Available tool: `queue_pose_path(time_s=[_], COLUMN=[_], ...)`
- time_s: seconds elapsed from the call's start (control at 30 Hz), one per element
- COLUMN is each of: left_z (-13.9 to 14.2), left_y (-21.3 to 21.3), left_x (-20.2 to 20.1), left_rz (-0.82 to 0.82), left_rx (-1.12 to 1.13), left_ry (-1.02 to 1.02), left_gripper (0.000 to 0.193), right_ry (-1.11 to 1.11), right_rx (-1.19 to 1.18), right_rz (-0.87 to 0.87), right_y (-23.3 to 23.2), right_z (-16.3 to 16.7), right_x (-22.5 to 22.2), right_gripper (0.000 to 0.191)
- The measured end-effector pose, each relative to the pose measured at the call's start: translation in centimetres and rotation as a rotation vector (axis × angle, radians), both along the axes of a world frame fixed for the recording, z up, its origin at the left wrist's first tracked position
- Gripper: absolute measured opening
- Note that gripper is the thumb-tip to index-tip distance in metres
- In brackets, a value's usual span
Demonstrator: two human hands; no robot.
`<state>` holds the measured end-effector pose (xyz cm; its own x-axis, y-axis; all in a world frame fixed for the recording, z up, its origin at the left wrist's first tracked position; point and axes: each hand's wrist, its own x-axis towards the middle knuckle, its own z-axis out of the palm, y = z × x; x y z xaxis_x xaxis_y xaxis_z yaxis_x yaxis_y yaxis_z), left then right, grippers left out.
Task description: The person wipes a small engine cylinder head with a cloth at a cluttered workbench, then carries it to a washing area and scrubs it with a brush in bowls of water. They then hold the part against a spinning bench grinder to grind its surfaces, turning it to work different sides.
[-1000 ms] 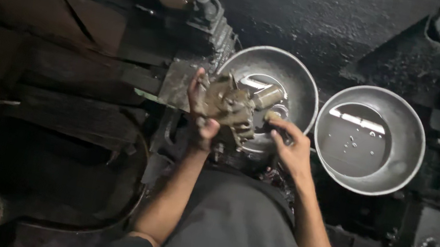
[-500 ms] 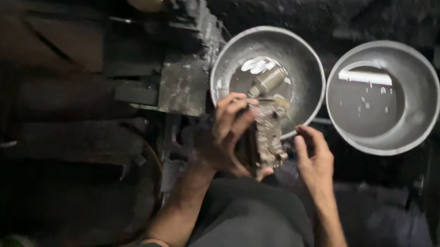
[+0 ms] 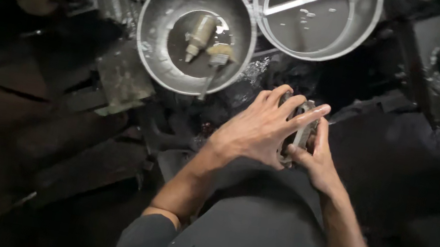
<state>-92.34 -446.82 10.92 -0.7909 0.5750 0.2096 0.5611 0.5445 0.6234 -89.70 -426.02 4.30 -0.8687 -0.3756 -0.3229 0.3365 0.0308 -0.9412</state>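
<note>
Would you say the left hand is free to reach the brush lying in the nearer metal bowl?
Probably not yet: the left hand and right hand both clasp the metal part. The brush lies uncovered in the bowl.

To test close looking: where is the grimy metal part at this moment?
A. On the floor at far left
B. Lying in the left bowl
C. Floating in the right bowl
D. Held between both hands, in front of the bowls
D: the left hand and right hand clasp the metal part between them, nearer the person than both bowls.
</note>
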Motion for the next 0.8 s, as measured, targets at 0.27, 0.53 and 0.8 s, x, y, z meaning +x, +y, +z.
queue_pose_path(time_s=[0.27,0.53,0.8], left_z=[-0.9,-9.4,-11.0], left_y=[15.8,28.5,30.6], left_x=[-0.3,1.6,5.8], left_rz=[-0.041,0.104,0.173], left_rx=[0.435,1.098,1.408], left_ry=[0.036,-0.743,-1.098], left_gripper=[0.08,0.058,0.092], right_ry=[-0.22,-0.42,-0.336], right_rx=[-0.486,-0.837,-0.544], right_rz=[-0.296,-0.365,-0.218], right_y=[19.8,33.4,32.8], right_z=[-1.8,-4.6,-6.3], right_x=[3.1,4.1,0.3], right_gripper=[0.086,0.071,0.064])
